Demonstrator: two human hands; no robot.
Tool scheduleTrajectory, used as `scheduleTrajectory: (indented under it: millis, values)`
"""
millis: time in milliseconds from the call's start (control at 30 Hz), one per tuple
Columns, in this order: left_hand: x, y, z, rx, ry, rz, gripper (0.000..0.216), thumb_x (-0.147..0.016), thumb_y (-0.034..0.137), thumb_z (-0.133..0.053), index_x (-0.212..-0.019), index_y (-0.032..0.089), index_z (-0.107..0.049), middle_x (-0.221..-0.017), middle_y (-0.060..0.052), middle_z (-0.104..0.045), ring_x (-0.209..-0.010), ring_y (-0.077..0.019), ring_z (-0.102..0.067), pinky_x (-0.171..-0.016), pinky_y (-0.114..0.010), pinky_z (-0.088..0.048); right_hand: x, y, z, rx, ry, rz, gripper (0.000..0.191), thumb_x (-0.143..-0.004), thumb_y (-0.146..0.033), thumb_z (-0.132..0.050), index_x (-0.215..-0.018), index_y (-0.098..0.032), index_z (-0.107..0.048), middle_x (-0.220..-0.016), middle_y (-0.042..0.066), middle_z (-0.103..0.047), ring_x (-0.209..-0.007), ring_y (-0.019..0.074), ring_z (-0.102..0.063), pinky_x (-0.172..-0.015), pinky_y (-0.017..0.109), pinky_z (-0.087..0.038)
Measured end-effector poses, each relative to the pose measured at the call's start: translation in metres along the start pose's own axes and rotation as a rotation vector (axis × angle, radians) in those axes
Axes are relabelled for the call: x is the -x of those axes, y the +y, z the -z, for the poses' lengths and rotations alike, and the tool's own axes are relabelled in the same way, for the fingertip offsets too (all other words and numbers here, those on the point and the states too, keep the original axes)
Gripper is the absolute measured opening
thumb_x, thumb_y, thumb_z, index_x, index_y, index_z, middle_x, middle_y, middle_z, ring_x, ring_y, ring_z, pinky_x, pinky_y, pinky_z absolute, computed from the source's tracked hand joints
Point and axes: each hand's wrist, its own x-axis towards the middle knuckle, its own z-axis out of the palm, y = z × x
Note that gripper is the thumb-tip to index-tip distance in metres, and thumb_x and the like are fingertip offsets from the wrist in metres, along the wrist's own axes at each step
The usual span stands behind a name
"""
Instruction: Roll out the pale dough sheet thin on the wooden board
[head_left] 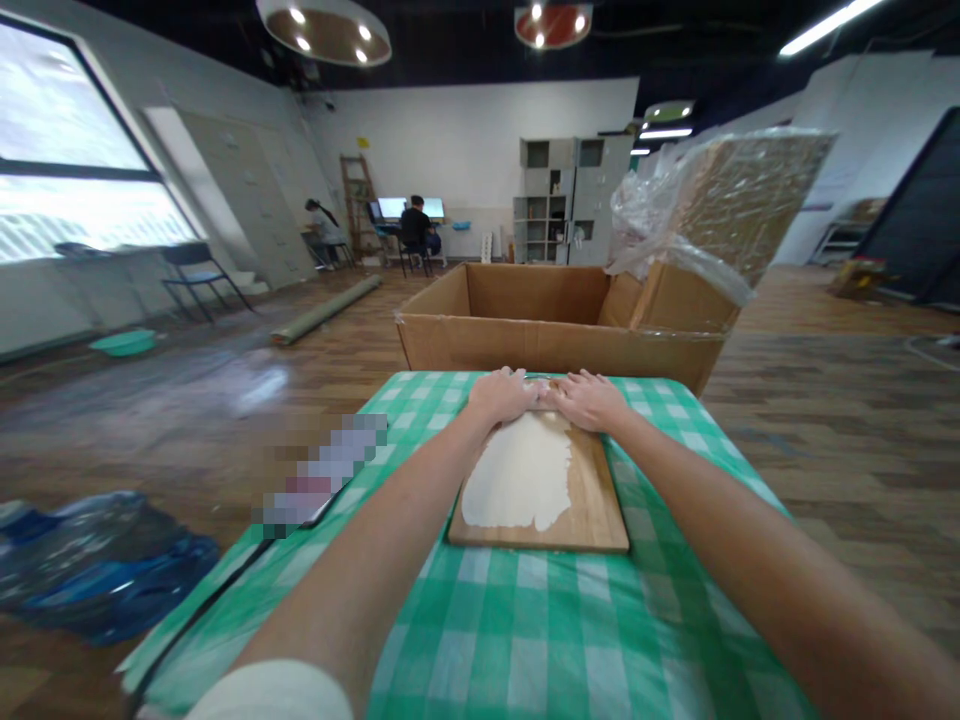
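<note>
A thin, pale sheet of dough (517, 475) with an uneven edge lies flat on a wooden board (596, 515). At the board's far end, my left hand (501, 396) presses down with its fingers curled forward. Close beside it on the right, my right hand (589, 400) is bent over the same far edge, fingers curled together. Between the two hands shows a small light-brown bit of something. My hands cover most of it, so its kind cannot be made out. Both arms reach straight forward across the board's sides.
A green checked cloth (495, 620) covers the table. On its left lies a blurred-out flat device (330, 475) with a black cable (202, 610). Beyond the table stands a large open cardboard box (540, 340). Plastic water bottles (112, 565) lie on the floor at left. Two people sit far back.
</note>
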Motion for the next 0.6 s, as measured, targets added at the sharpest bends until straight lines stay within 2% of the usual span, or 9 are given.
scheduleTrajectory:
  millis: [133,233,433,600]
  values:
    - [0.01,0.006,0.002,0.051,0.023,0.063,0.045,-0.107,0.051,-0.035,-0.129,0.03,-0.068,-0.127,-0.013,-0.064,-0.118,-0.0309,-0.059,-0.097,-0.046,-0.048,0.012,-0.003,0.0,-0.016,0.02,0.007,0.081,-0.1,-0.077,-0.018,-0.154,-0.025,-0.048,-0.157,0.012,-0.051,-0.149,0.036,-0.037,-0.12,0.053,-0.024]
    - [0.016,0.008,0.001,0.007,0.06,0.02,0.042,-0.107,0.047,-0.035,-0.128,0.031,-0.067,-0.123,-0.012,-0.066,-0.116,-0.0303,-0.06,-0.096,-0.047,-0.049,0.021,-0.005,0.001,-0.006,0.045,0.009,0.084,-0.099,-0.079,-0.022,-0.156,-0.023,-0.045,-0.157,0.014,-0.05,-0.15,0.0378,-0.036,-0.119,0.054,-0.025]
    - [0.024,0.012,0.004,-0.04,0.074,-0.024,0.038,-0.108,0.043,-0.035,-0.121,0.028,-0.068,-0.121,-0.011,-0.068,-0.114,-0.0284,-0.062,-0.095,-0.045,-0.05,0.036,-0.01,0.004,-0.028,0.07,-0.005,0.085,-0.097,-0.082,-0.022,-0.156,-0.026,-0.045,-0.158,0.014,-0.048,-0.15,0.0377,-0.036,-0.119,0.054,-0.023]
    - [0.027,0.017,0.011,0.027,0.047,0.051,0.037,-0.107,0.047,-0.039,-0.123,0.028,-0.066,-0.121,-0.009,-0.068,-0.118,-0.0272,-0.06,-0.099,-0.044,-0.049,0.036,-0.01,0.005,-0.027,0.077,-0.017,0.085,-0.096,-0.083,-0.025,-0.154,-0.024,-0.047,-0.156,0.015,-0.051,-0.147,0.0381,-0.039,-0.119,0.053,-0.024]
